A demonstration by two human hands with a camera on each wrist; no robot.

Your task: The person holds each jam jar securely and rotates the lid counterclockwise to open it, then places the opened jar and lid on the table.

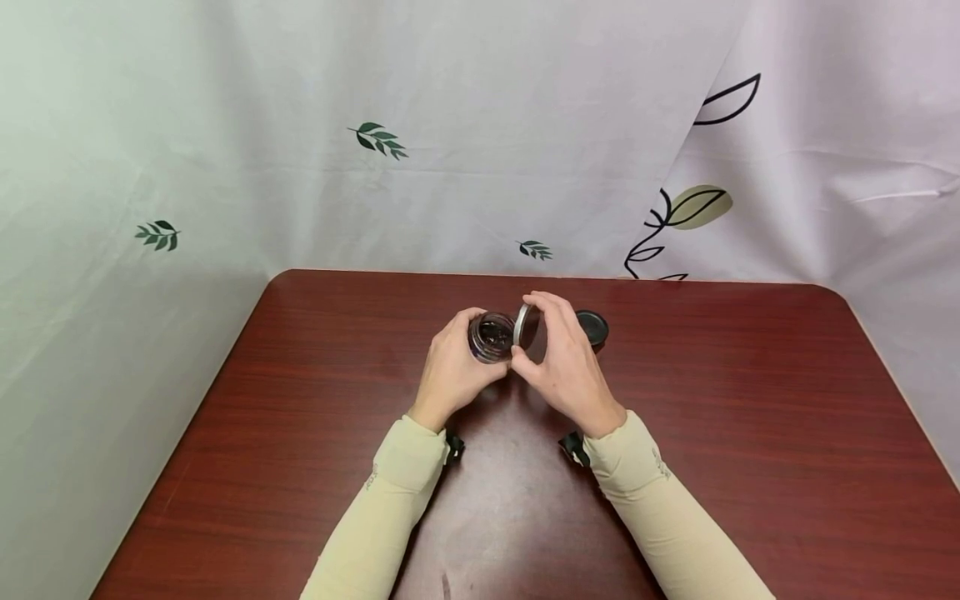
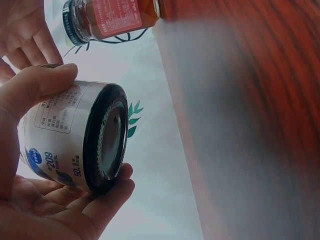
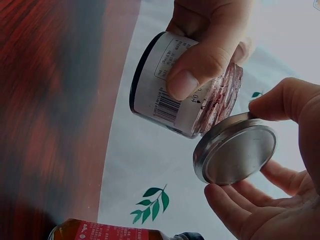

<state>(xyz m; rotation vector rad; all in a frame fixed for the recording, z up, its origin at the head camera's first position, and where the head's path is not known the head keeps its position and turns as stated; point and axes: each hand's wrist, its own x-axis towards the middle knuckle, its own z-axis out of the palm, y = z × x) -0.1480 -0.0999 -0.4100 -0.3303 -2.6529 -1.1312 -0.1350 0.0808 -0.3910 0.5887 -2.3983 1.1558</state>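
My left hand point(image 1: 455, 367) grips a glass jar point(image 1: 492, 337) of dark jam, its uncovered mouth towards me in the head view. Thumb and fingers curl round the white printed label point(image 2: 60, 117) in the left wrist view, and the dark round base shows there. My right hand point(image 1: 566, 362) pinches a silver metal lid point(image 3: 237, 150) by its rim, thumb on one side and fingers on the other. The lid stands on edge right at the jar's mouth, tilted away from it. Dark red smears coat the inside of the glass neck point(image 3: 223, 97).
Just beyond my right hand a second jar with a dark lid point(image 1: 594, 327) stands on the reddish-brown table point(image 1: 750, 400). It has a red label point(image 2: 117, 15) and amber contents. A pale curtain point(image 1: 450, 200) with leaf prints hangs behind the table's far edge.
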